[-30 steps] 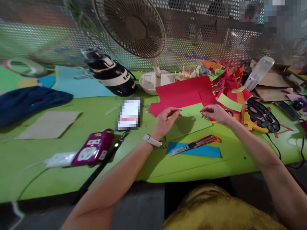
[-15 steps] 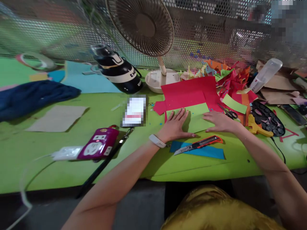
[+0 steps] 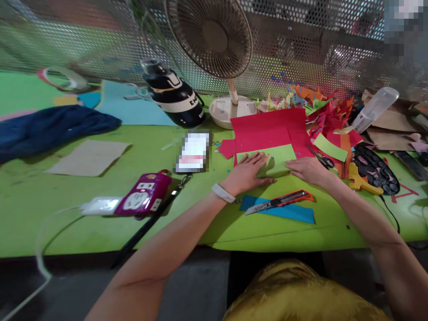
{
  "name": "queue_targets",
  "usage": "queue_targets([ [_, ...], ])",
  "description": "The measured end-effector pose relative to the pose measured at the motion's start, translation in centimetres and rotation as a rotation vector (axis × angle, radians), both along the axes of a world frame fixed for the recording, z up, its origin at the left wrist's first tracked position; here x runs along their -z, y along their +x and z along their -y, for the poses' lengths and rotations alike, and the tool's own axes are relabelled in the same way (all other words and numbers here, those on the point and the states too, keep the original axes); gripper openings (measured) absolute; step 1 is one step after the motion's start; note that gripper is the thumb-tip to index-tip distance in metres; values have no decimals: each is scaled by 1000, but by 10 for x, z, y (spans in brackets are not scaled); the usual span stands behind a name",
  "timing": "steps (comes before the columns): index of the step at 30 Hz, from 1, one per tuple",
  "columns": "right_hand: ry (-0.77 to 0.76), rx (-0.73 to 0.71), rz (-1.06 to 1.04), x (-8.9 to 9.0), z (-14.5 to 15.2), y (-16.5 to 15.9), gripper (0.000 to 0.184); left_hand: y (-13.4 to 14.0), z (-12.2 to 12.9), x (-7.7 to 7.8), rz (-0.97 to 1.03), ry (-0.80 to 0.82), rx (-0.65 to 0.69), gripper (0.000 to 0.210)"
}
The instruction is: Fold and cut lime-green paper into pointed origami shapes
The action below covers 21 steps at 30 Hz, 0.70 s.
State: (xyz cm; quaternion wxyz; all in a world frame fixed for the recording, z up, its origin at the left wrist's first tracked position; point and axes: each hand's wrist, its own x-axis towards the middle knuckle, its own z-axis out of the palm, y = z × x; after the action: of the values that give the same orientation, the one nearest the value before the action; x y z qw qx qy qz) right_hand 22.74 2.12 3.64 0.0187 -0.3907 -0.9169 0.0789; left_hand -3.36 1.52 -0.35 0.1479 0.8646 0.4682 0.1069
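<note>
A light green sheet of paper (image 3: 282, 154) lies on red paper near the middle of the table. My left hand (image 3: 245, 173) rests flat over its left part, fingers stretched out and thumb apart. At the sheet's right edge, the fingertips of my right hand (image 3: 307, 170) press down, its fingers extended and close together. Just below my hands a box cutter (image 3: 280, 202) with its blade out lies across a strip of blue paper (image 3: 301, 215). Larger red paper (image 3: 264, 127) spreads behind the green sheet.
Scissors (image 3: 324, 161), a yellow-handled tool (image 3: 361, 180) and a black tray (image 3: 376, 169) sit to the right. Coloured scraps (image 3: 329, 113) pile up behind. A fan (image 3: 230, 109), a black bottle (image 3: 180, 100), a phone (image 3: 193, 151) and a purple power strip (image 3: 147, 194) stand or lie leftward.
My right hand's fingers have drawn closer together at the green sheet's right edge. My left hand stays flat on the sheet. The whole view has shifted slightly.
</note>
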Motion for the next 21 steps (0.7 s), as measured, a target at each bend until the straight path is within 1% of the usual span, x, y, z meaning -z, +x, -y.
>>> queue_targets([
  [2,52,24,-56,-2,-4,2,27,-1,1,-3,72,61,-25,88],
  [4,126,70,-158,-6,-8,6,25,-1,3,-9,169,184,-61,87],
  [6,174,157,-291,-13,-12,13,24,-1,6,-16,281,310,-117,80],
  [9,149,334,-479,-24,-15,20,26,-1,8,-24,439,408,-225,65],
  [11,127,411,-563,-27,-15,21,29,-2,7,-28,530,443,-283,63],
  [13,147,409,-593,-28,-13,18,32,-5,7,-31,581,503,-354,66],
  [15,190,326,-563,-27,-8,13,33,-8,9,-32,530,580,-393,78],
  [16,216,276,-532,-27,-5,9,33,-8,11,-32,471,611,-376,85],
  [17,240,231,-493,-26,-1,5,33,-9,13,-32,400,624,-331,89],
  [18,257,195,-451,-25,3,1,32,-8,15,-31,333,619,-261,87],
  [19,266,168,-407,-24,7,-3,32,-7,18,-31,279,593,-188,79],
  [21,271,127,-326,-23,15,-10,31,-4,22,-30,216,515,-68,55],
])
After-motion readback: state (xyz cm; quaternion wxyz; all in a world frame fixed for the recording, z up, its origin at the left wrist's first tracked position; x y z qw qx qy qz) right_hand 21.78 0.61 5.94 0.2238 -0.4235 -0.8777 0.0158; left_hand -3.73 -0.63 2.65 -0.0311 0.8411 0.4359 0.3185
